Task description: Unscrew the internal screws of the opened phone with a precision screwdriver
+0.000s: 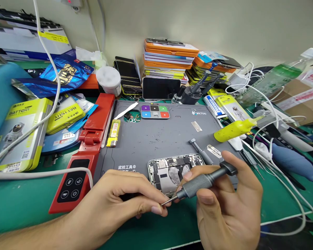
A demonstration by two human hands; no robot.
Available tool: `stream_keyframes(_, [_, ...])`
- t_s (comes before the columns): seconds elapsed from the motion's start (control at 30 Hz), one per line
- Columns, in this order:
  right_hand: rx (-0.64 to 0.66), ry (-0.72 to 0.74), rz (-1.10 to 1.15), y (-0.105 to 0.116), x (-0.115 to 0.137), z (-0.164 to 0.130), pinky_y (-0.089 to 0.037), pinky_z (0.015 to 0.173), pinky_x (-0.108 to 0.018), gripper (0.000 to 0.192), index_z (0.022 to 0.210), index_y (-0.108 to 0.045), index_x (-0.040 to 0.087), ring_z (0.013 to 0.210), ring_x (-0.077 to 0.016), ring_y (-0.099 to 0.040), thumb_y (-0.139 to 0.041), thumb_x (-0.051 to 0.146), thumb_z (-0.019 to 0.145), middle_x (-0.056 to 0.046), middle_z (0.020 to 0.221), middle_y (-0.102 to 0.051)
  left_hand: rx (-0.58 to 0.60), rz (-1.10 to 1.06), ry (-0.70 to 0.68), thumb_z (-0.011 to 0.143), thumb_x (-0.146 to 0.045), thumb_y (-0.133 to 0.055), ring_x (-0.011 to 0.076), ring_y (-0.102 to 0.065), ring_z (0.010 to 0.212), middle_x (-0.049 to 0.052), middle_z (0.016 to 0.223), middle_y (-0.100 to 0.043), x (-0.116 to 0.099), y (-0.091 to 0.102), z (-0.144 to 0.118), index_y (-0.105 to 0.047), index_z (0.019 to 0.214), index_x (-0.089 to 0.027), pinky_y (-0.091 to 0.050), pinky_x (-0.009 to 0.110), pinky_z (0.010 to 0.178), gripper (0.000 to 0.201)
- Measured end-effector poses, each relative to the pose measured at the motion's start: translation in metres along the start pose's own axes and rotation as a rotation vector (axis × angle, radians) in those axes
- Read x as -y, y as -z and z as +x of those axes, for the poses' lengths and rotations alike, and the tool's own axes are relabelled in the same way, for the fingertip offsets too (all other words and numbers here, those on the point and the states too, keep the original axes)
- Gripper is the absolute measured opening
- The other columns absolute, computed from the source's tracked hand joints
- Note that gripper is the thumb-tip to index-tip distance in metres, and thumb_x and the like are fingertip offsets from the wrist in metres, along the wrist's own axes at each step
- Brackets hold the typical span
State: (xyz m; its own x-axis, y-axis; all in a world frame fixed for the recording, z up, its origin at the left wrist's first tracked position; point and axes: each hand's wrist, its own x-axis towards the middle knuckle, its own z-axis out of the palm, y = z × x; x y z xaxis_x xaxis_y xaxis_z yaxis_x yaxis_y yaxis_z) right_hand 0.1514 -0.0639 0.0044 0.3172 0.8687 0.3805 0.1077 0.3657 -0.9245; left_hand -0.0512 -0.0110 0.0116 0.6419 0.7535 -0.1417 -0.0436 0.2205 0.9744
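I see the mat [156,139] in the middle of the frame, on the table [21,205]. The open phone [172,170] lies on the mat, at its near edge. My left hand [114,201] is at the lower middle, and my right hand [229,205] is at the lower right. The screwdriver [203,182] sits in my right hand, in front of the phone, its tip touching my left fingers [156,208]. A lighter [114,133] lies on the mat's left side. A stack of phones [169,57] stands behind the mat, top middle.
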Motion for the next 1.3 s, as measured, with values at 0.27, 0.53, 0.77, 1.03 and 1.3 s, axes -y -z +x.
stream_keyframes(0.27, [-0.010,-0.020,-0.040,-0.0007,0.0003,0.0018,-0.067,0.062,-0.023,0.044,0.149,-0.056,0.039,0.072,-0.0142,-0.076,-0.068,0.031,0.106,0.001,0.092,-0.078,0.001,0.024,0.001,0.098,-0.018,-0.081,0.0091,-0.078,0.079,-0.005,0.093,-0.088,0.0017,0.0004,0.0002,-0.091,0.099,-0.037,-0.055,0.010,0.066,0.022])
stream_keyframes(0.53, [-0.017,-0.096,-0.018,0.0004,0.0002,-0.0035,-0.068,0.071,-0.022,0.048,0.152,-0.053,0.042,0.076,-0.0126,-0.076,-0.067,0.032,0.107,0.001,0.097,-0.076,-0.003,0.044,-0.038,0.097,-0.015,-0.082,0.0097,-0.078,0.080,-0.005,0.093,-0.088,0.0017,0.0006,-0.0004,-0.091,0.102,-0.036,-0.058,0.011,0.072,0.023])
stream_keyframes(0.77, [0.017,-0.015,-0.032,-0.0014,0.0000,-0.0003,-0.066,0.059,-0.023,0.049,0.154,-0.052,0.035,0.075,-0.0157,-0.077,-0.062,0.024,0.108,-0.002,0.095,-0.077,-0.037,0.066,-0.013,0.097,-0.019,-0.082,0.0128,-0.078,0.077,-0.003,0.091,-0.087,0.0005,-0.0001,-0.0005,-0.091,0.098,-0.034,-0.061,0.017,0.072,0.018])
stream_keyframes(1.03, [0.024,-0.034,0.006,0.0015,0.0008,-0.0030,-0.068,0.064,-0.020,0.049,0.153,-0.052,0.036,0.082,-0.0145,-0.077,-0.062,0.020,0.108,-0.001,0.097,-0.078,-0.039,0.061,0.001,0.097,-0.018,-0.082,0.0110,-0.077,0.078,-0.003,0.092,-0.087,0.0009,-0.0012,-0.0013,-0.091,0.097,-0.035,-0.055,0.013,0.062,0.019])
stream_keyframes(1.3, [0.026,-0.042,-0.037,0.0048,-0.0019,-0.0046,-0.068,0.064,-0.023,0.052,0.155,-0.051,0.036,0.083,-0.0168,-0.077,-0.063,0.023,0.107,-0.002,0.096,-0.078,-0.023,0.077,-0.019,0.098,-0.019,-0.082,0.0096,-0.076,0.076,-0.005,0.091,-0.087,0.0028,-0.0009,-0.0012,-0.091,0.097,-0.036,-0.054,0.012,0.064,0.019])
